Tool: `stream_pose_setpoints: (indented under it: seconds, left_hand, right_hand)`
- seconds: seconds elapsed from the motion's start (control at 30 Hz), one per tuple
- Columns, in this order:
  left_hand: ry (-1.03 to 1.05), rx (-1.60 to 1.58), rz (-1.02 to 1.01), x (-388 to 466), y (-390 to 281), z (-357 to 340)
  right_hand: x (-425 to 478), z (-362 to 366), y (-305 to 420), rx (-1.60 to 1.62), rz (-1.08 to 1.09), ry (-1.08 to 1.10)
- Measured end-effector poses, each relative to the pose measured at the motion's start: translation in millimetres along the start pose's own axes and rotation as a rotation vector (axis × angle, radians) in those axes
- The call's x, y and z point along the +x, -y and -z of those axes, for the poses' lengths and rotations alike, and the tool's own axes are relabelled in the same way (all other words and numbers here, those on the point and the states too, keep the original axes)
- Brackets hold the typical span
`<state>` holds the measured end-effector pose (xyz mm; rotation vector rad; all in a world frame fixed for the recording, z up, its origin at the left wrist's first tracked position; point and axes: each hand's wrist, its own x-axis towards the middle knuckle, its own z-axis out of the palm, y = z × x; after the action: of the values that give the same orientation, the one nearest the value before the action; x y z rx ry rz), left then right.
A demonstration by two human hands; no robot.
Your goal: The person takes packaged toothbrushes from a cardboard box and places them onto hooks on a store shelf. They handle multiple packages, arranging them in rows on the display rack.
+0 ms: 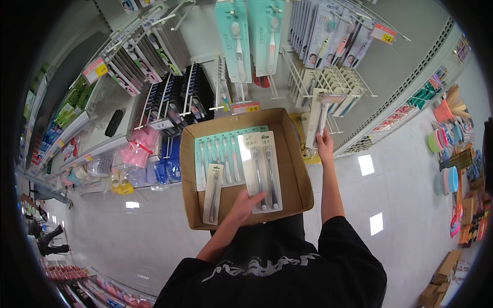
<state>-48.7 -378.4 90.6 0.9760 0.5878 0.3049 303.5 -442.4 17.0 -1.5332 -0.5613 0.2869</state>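
An open cardboard box [292, 181] is in front of my body. Teal-backed toothbrush packs [219, 154] lie side by side in it, with a single cream toothbrush pack [213, 194] at the lower left. My left hand [246, 204], inside the box, grips the lower edge of cream toothbrush packs [265, 169], its thumb over the front. To the right of the box, my right hand [324, 144] holds another cream toothbrush pack [316, 117] by its lower end, upright at a wire display hook [339, 100] where similar packs hang.
Teal toothbrush packs [235, 42] hang from hooks above the box. More packaged toothbrushes [331, 34] hang at upper right, black packs [196, 92] at left. A shelf [115, 142] with a black case [114, 123] runs left. Plastic baskets [446, 179] stand far right.
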Motion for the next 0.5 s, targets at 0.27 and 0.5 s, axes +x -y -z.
stream_pose_setpoints:
  seconds: [0.27, 0.5]
  left_hand:
    - [-0.056, 0.013, 0.068, -5, -1, 12]
    - [0.030, 0.012, -0.031, -1, -9, 5]
  right_hand:
    - [56, -32, -4, 0.015, -0.105, 0.041]
    - [115, -42, -35, 0.117, -0.096, 0.050]
